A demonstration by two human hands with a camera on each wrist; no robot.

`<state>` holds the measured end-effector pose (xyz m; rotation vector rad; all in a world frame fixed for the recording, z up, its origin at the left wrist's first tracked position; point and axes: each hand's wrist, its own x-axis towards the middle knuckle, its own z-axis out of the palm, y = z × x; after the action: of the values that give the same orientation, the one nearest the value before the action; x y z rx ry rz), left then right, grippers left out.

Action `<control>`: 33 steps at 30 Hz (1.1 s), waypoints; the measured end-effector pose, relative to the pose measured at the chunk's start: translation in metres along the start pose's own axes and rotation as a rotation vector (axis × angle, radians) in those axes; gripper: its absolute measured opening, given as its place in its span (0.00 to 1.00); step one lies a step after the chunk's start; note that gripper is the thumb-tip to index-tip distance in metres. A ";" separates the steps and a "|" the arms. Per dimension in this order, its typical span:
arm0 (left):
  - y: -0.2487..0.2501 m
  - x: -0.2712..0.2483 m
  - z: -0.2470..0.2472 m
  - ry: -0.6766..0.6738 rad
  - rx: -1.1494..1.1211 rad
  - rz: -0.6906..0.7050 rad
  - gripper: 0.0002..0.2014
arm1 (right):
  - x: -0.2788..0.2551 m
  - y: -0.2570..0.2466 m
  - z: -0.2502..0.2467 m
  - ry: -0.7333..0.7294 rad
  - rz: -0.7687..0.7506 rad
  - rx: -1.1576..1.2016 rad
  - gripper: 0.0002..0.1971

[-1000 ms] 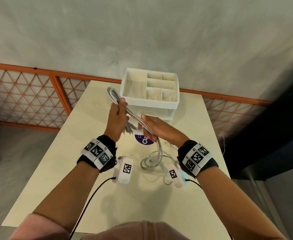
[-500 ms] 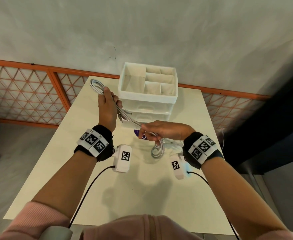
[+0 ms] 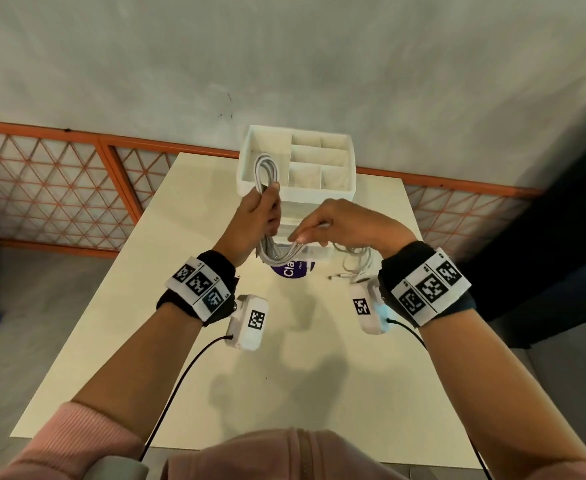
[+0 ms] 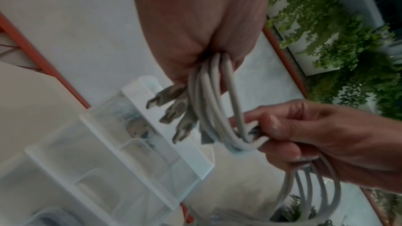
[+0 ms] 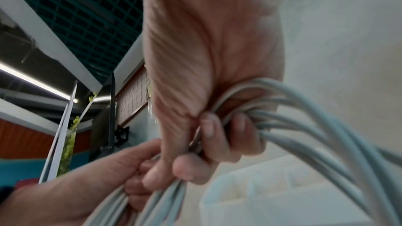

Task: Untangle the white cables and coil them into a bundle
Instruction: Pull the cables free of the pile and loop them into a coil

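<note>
My left hand [image 3: 265,211] grips a bunch of white cables [image 3: 266,173]; their loop sticks up above the fist, in front of the white organizer. Below the fist the strands sag in a short arc [image 3: 279,256] to my right hand [image 3: 302,235], which pinches them between thumb and fingers. In the left wrist view several grey plugs [image 4: 172,109] poke out beside the cables [image 4: 214,102], and the right hand [image 4: 304,135] holds the bend. In the right wrist view, strands [image 5: 304,126] fan out of the right hand [image 5: 217,135]. Loose cable tails [image 3: 352,263] lie under my right wrist.
A white compartmented organizer [image 3: 319,194] stands on clear drawers at the far end of the cream table [image 3: 215,375]. A purple round sticker [image 3: 290,271] lies in front of it. Orange lattice railing [image 3: 59,188] and a grey floor lie beyond the table.
My left hand has carried the loop right, in front of the organizer. My right hand has risen close to the left, drawing the hanging cables up into a short arc.
</note>
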<state>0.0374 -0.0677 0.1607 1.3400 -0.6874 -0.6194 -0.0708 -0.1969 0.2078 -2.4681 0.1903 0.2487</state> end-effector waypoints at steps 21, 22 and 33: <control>0.000 -0.003 0.015 -0.111 0.080 -0.046 0.20 | 0.004 -0.020 0.005 0.313 -0.057 -0.051 0.28; 0.001 -0.004 0.016 -0.128 0.071 -0.065 0.19 | 0.004 -0.021 0.005 0.322 -0.069 -0.076 0.29; 0.007 -0.007 0.012 -0.233 0.171 -0.090 0.21 | -0.010 -0.008 -0.012 0.229 0.074 -0.011 0.22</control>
<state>0.0238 -0.0689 0.1678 1.4766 -0.8878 -0.8125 -0.0778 -0.1970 0.2239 -2.4998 0.3789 -0.0032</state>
